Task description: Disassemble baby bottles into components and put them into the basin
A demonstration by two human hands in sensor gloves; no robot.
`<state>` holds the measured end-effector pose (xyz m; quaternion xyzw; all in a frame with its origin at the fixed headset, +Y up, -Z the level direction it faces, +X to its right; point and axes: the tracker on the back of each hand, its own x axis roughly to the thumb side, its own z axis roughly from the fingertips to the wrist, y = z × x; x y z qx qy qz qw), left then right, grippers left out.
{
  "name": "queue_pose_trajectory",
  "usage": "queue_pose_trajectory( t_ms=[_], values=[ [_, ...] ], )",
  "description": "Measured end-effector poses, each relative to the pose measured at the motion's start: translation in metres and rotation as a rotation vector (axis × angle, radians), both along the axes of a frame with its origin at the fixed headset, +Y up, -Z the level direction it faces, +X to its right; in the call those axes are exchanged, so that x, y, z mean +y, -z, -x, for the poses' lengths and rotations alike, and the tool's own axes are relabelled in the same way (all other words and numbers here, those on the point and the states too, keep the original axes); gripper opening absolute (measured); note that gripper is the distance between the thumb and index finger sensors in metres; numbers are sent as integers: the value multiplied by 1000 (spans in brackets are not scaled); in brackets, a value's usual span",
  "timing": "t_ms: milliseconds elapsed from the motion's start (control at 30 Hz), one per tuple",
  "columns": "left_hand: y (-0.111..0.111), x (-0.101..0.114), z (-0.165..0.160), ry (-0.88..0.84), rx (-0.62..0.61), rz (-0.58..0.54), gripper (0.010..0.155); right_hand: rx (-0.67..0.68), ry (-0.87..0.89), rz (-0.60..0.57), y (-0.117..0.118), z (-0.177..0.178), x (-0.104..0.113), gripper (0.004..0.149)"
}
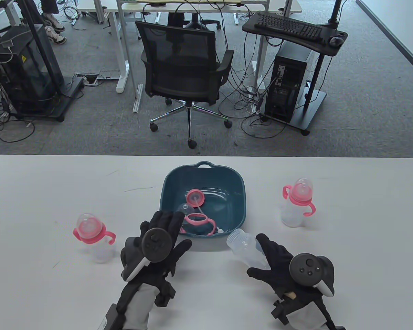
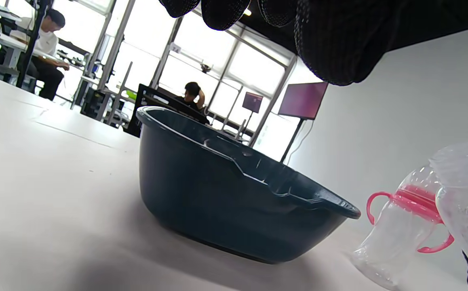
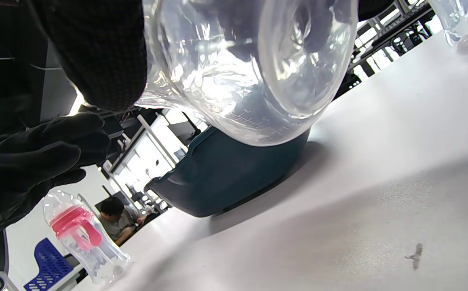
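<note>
A teal basin (image 1: 240,187) sits mid-table and holds a pink nipple collar (image 1: 195,197), a clear cap (image 1: 184,208), a pink handle ring (image 1: 198,220) and a straw. My right hand (image 1: 260,256) grips a bare clear bottle body (image 1: 245,248), tilted with its mouth toward the basin's near right corner; it fills the right wrist view (image 3: 250,60). My left hand (image 1: 173,230) hovers with straight, spread fingers at the basin's near left rim, holding nothing. One assembled bottle (image 1: 93,237) stands at the left, another (image 1: 297,202) at the right.
The basin's dark wall (image 2: 234,202) rises just ahead of my left fingers (image 2: 331,48). The right bottle (image 2: 399,230) stands beyond it. Behind the table's far edge are an office chair (image 1: 184,65) and a computer stand (image 1: 292,82).
</note>
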<state>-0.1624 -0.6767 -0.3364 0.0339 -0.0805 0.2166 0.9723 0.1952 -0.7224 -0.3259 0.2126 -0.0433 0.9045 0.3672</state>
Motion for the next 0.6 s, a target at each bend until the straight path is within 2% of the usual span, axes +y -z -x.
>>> queue_pose_trajectory(
  t_ms=[133, 400, 600],
  values=[
    [-13, -15, 14, -21, 28, 30, 77, -11, -4, 0, -1, -1, -1, 89],
    [-15, -41, 28, -39, 36, 61, 77, -60, -30, -7, 0, -6, -2, 89],
    [-17, -47, 35, -25, 43, 78, 77, -114, -35, -23, 0, -10, 1, 89]
  ],
)
